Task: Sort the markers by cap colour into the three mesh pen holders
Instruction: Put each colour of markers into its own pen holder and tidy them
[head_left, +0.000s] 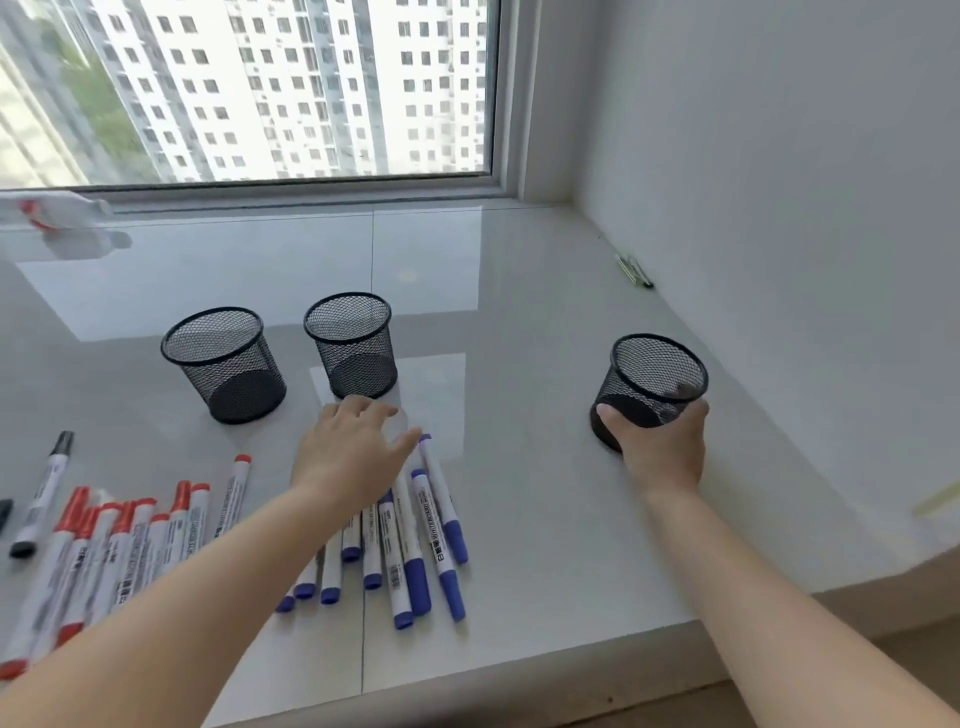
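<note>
Mesh holder (655, 384) gripped near sill edge (571, 649).

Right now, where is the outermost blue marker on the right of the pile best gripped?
Pinch the outermost blue marker at mid-barrel, from above and its right side. It lies flat with bare surface to its right, while other blue markers crowd its left. The left hand hovers nearest.

Bare forearms (249, 561), no sleeves.

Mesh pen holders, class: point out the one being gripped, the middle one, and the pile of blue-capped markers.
Gripped holder (655, 375), head view, on its mesh wall near the rim.
Middle holder (358, 358), head view, on its front mesh wall.
Blue-capped markers (417, 582), head view, on one blue cap.
</note>
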